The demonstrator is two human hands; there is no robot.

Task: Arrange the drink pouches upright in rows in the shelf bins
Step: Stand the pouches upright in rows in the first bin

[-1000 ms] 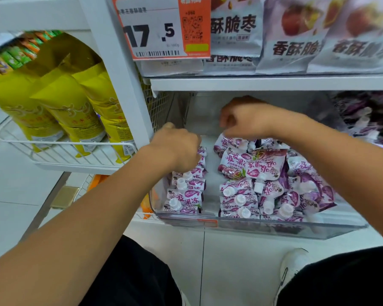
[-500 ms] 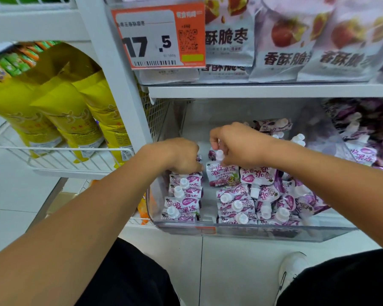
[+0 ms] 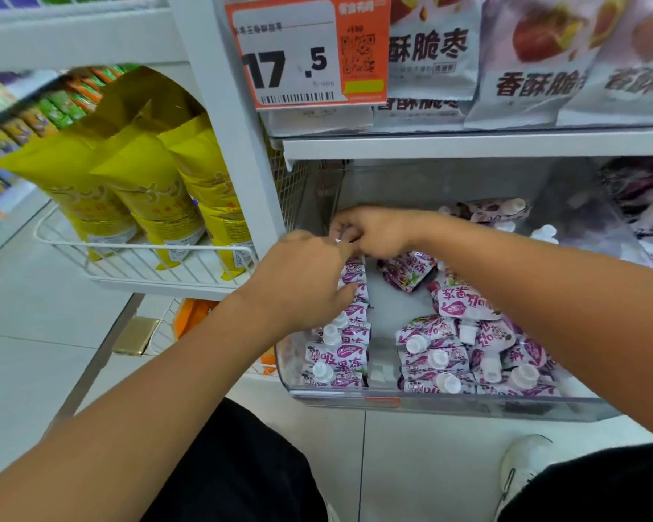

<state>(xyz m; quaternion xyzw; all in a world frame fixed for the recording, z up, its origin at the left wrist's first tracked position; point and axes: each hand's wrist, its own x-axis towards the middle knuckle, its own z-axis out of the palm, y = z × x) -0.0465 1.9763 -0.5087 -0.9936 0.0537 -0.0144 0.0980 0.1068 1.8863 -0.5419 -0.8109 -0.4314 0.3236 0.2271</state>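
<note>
Glossy printed film drink pouches [image 3: 436, 359] with white plastic caps [image 3: 415, 345] fill a clear plastic bin [image 3: 449, 405]; beside it, a white-coated wire basket [image 3: 136, 263].

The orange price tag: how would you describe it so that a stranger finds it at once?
Look at the white shelf upright that stands between the yellow bags and the clear bin of purple drink pouches. At the top, just right of the upright, hangs the price tag. It alone has an orange border, a large black 17.5 and a QR code.
</note>
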